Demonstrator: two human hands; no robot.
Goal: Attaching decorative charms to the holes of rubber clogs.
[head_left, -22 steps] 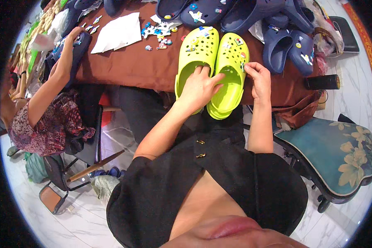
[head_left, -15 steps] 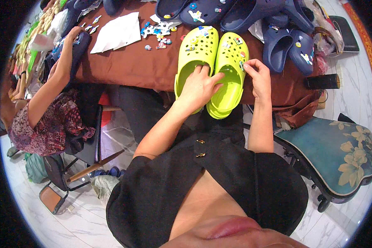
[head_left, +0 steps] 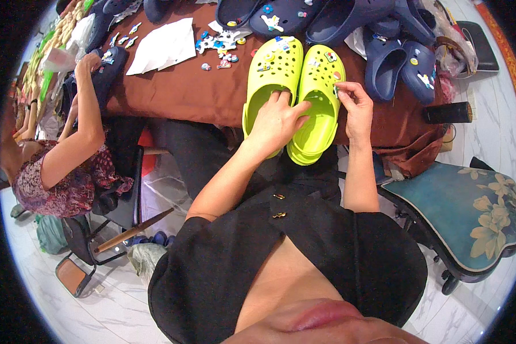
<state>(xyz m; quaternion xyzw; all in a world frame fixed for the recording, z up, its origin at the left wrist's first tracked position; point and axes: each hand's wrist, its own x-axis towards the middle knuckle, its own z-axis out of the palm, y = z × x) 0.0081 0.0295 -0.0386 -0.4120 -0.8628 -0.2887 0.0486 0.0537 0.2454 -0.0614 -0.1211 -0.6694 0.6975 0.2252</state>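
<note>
A pair of lime-green clogs lies side by side, toes away from me, at the near edge of the cloth-covered table. My left hand point(head_left: 276, 123) has its fingers in the left clog point(head_left: 275, 66) and its thumb over the right clog point(head_left: 319, 94), gripping their adjoining sides. At the outer side of the right clog's upper, my right hand point(head_left: 355, 106) pinches a small shoe charm point(head_left: 336, 89), mostly hidden by the fingertips. Several colourful charms are fixed on both toes. Loose charms point(head_left: 221, 43) lie on the table left of the clogs.
Navy clogs point(head_left: 384, 69) line the table's far and right sides. White paper point(head_left: 163, 49) lies on the brown tablecloth point(head_left: 166, 92). At left, a co-worker's hand point(head_left: 88, 64) is at a navy clog point(head_left: 109, 69). A dark cylinder point(head_left: 448, 113) is at right, above a teal floral chair point(head_left: 458, 212).
My right fingers have shifted slightly at the right clog's side; my left hand holds its place. The co-worker's hand has drawn back from the loose charms toward the navy clog.
</note>
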